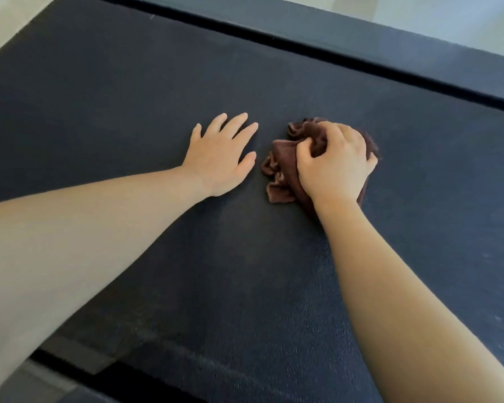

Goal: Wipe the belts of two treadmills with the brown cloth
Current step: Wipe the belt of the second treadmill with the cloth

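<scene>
The right hand (pixel 335 167) is clenched on the bunched brown cloth (pixel 282 170), fingers curled into its folds, pressing it down on the dark treadmill belt (pixel 128 106) near the middle of the view; the left hand (pixel 221 158) lies flat just beside the cloth, palm down, fingers spread, gripping nothing. A dark side rail (pixel 361 33) borders the belt along its far edge; no brand, label or lettering can be read on any surface.
</scene>
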